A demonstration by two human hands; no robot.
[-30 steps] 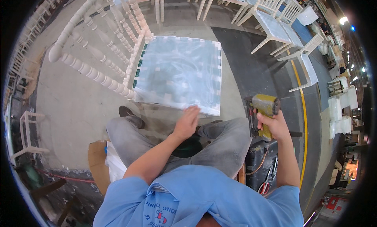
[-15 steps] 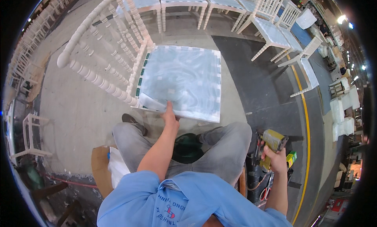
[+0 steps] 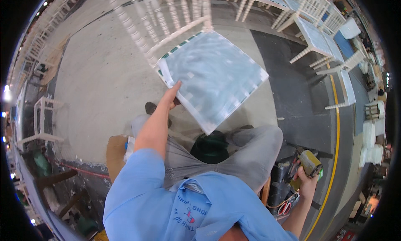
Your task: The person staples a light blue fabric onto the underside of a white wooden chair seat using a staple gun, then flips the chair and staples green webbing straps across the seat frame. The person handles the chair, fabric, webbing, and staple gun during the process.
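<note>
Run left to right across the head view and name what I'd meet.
White chair frame → brown cardboard → left hand on the edge of the chair seat → right hand holding a yellow handheld tool → white stack.

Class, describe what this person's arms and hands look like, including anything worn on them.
Short, light-blue fabric sleeves leave both forearms bare. The left hand and right hand are ungloved, with no watch or bracelet visible.
</note>
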